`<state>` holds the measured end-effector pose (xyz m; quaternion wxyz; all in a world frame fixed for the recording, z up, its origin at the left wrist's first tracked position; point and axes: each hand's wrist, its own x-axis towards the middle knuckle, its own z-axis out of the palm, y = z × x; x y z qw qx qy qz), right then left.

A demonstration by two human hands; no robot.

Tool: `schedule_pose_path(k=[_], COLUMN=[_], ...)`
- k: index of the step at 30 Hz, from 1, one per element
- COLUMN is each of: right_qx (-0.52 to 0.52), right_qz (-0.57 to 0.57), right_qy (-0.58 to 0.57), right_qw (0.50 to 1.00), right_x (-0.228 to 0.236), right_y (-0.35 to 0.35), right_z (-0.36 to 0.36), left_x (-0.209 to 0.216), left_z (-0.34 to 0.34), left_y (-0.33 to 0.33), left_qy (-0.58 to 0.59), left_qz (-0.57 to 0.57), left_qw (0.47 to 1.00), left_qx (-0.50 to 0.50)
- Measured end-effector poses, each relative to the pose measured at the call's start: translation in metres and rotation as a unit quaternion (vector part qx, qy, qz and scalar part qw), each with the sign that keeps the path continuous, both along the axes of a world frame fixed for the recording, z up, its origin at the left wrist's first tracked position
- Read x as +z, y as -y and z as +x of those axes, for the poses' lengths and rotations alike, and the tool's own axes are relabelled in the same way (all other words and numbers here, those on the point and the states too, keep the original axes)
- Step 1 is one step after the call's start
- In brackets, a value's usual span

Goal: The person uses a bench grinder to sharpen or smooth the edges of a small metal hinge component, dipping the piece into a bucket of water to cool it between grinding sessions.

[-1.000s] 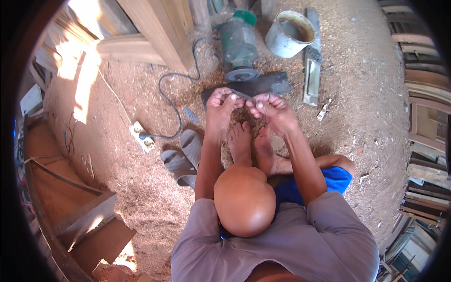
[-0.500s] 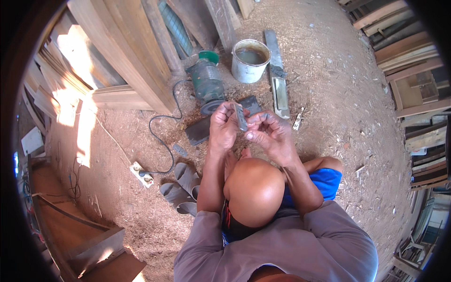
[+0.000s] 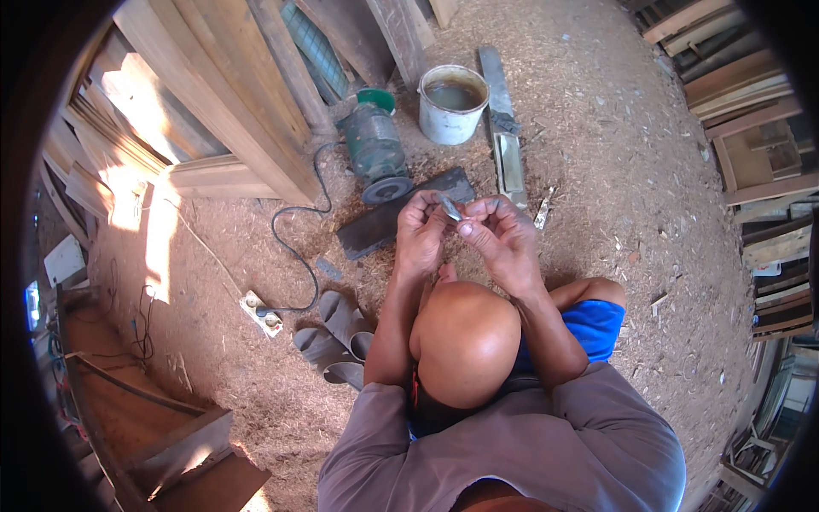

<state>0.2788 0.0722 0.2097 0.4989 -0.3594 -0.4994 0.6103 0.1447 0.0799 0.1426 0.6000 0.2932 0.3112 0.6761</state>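
Both hands meet in front of my raised knee, holding a small flat grey metal blade (image 3: pixel 449 206) between them. My left hand (image 3: pixel 420 239) is closed, pinching the blade from its left side. On the other side, the thumb and fingers of my right hand (image 3: pixel 503 243) are closed on its lower right end. The blade is tilted and looks narrow from here; my fingers cover part of it. Just beyond the hands, a long dark board (image 3: pixel 368 230) lies on the ground by the wheel of a green bench grinder (image 3: pixel 377 147).
A white bucket of murky liquid (image 3: pixel 450 126) stands beside the grinder. Right of it, a pale rectangular block (image 3: pixel 510 162) rests on a grey plank (image 3: pixel 496 81). The grinder's cord runs to a power strip (image 3: pixel 260 314). Grey sandals (image 3: pixel 328 348) lie left of my leg; timber (image 3: pixel 226 94) leans far left.
The blade has been turned, so its broad face shows less and a narrower profile faces up. My left hand has shifted slightly right and down, uncovering more of the dark board.
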Motion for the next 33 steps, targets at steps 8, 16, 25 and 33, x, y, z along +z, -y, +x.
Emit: schedule_pose_path(k=[8, 16, 25, 33], right_qx=[-0.013, -0.010, 0.092, 0.106], right_qz=[-0.004, -0.010, -0.207, -0.250], right_qy=[-0.006, 0.001, -0.179, -0.123], right_qw=[1.000, 1.000, 0.957, 0.954], right_x=[-0.001, -0.005, -0.011, -0.057], right_y=[-0.001, -0.002, -0.012, -0.013], right_z=[-0.002, -0.005, 0.003, 0.010], left_x=[0.000, -0.008, -0.004, -0.011], left_z=[0.001, -0.001, -0.014, -0.022], left_y=[0.000, -0.001, -0.001, 0.005], left_qy=[-0.002, 0.016, 0.022, 0.020], left_qz=[-0.028, -0.013, -0.002, 0.000], left_qw=[1.000, 1.000, 1.000, 0.999], left_qx=[0.004, 0.005, 0.017, -0.031])
